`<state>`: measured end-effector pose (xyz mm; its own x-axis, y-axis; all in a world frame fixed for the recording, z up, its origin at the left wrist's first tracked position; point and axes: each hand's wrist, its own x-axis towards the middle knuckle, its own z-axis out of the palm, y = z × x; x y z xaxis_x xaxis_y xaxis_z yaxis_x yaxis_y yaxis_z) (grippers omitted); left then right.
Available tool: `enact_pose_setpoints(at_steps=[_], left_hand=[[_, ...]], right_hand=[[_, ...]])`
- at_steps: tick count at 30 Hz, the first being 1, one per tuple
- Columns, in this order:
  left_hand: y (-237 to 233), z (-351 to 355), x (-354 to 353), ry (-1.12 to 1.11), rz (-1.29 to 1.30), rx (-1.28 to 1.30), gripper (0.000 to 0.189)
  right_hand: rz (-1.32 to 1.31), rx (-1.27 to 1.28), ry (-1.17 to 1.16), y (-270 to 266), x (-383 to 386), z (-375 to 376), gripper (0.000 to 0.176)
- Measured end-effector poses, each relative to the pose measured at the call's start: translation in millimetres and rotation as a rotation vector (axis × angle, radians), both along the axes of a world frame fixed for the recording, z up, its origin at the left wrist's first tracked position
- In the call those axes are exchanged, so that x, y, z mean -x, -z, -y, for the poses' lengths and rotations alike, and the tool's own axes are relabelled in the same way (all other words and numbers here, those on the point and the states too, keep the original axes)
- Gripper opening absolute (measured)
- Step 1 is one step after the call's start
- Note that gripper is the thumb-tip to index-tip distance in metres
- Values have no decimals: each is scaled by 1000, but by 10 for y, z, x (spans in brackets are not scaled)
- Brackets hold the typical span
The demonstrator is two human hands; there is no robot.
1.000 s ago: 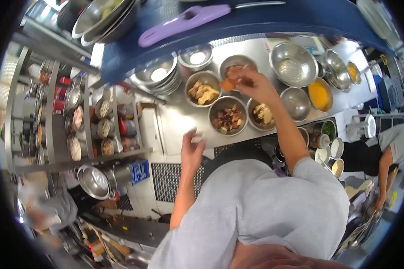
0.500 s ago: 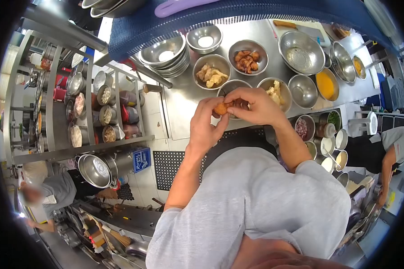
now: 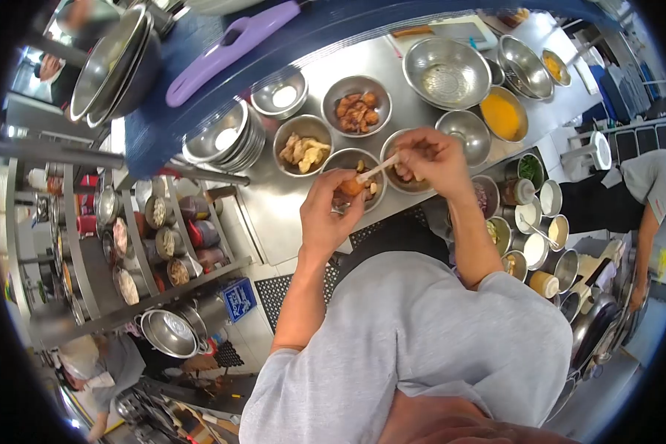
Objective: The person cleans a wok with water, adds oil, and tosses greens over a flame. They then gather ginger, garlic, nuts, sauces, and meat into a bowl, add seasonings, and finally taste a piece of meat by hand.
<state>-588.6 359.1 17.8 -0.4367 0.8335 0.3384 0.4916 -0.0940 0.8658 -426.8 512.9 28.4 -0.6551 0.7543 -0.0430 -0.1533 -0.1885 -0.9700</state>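
My left hand (image 3: pixel 325 207) pinches an orange-brown piece of food (image 3: pixel 351 188) between thumb and fingers. From that piece a pale, narrow strip (image 3: pixel 378 169) runs up to my right hand (image 3: pixel 433 159), whose closed fingertips grip its far end. Both hands are over the near row of metal bowls. Under the strip is a metal bowl (image 3: pixel 377 201) with small brown pieces in it, partly covered by my left hand. My right hand overlaps another bowl (image 3: pixel 387 146) of food pieces.
Farther back stand a bowl of browned pieces (image 3: pixel 357 111) and a bowl of pale yellow pieces (image 3: pixel 303 152). Stacked bowls (image 3: pixel 237 140) are at left, orange liquid (image 3: pixel 505 115) at right. A blue shelf (image 3: pixel 333 37) with a purple-handled item (image 3: pixel 226 55) overhangs the counter. People work on both sides.
My hands have moved apart, and the pale strip now stretches between them from the orange-brown piece. The view has shifted, uncovering the bowl of small brown pieces below.
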Motion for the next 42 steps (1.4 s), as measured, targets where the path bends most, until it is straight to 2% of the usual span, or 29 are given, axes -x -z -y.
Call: enact_pose_setpoints(at_steps=[2,4,5,6,8,9,10,12,13,15,17,18,19,21,22,23,25,27,32,36,38,39,42], left_hand=[[70,-73,11,2,4,-2,36],[153,-140,99,-59,137,88,37],[198,-229,137,-54,110,7,39],[196,-361,179,-48,102,2,39],[179,-696,271,-85,-94,-42,43],[132,-822,355,-75,-55,162,48],[168,-841,415,-81,-56,162,48],[271,-872,554,-138,-402,284,53],[260,-793,570,-68,-188,340,47],[158,-450,399,-37,114,654,36],[437,49,260,150,132,704,30],[485,286,143,179,248,861,31],[690,573,30,180,417,952,32],[1004,1120,-178,64,535,1225,37],[1550,1692,-303,10,401,1200,41],[1749,2075,-432,2,230,1328,42],[1718,2526,-880,-443,417,1098,43],[1987,3030,-1088,-552,468,1072,43],[2651,3730,-985,-459,460,1166,44],[2705,3946,-547,-409,440,1186,44],[2682,3987,-345,-388,528,1154,44],[2629,4014,-270,-361,698,1092,37],[2871,4312,-172,-393,803,1113,33]], right_hand=[[-14,31,114,25,-221,-216,14],[-247,91,277,113,-543,-510,17],[-257,86,283,112,-648,-594,17],[-276,53,248,105,-744,-649,19],[-294,16,211,113,-801,-670,21],[-245,28,166,157,-772,-618,22],[-195,40,117,216,-743,-559,22],[-143,130,2,405,-679,-424,22],[-129,166,-67,490,-634,-338,21],[-73,313,-178,618,-534,-142,20],[-98,391,-268,765,-404,33,19],[-115,456,-342,815,-333,111,19],[-166,500,-409,846,-269,173,18],[-208,586,-497,824,-142,282,19],[-211,591,-517,792,-64,311,19],[-229,656,-533,755,14,329,21],[-276,763,-541,670,154,360,23],[-337,751,-529,478,297,387,20],[-479,678,-445,217,491,699,18],[-569,671,-368,113,528,1233,19],[-540,604,-347,-33,493,1559,17],[-565,581,-351,-114,472,1744,17],[-569,497,-339,-483,419,2293,15]])
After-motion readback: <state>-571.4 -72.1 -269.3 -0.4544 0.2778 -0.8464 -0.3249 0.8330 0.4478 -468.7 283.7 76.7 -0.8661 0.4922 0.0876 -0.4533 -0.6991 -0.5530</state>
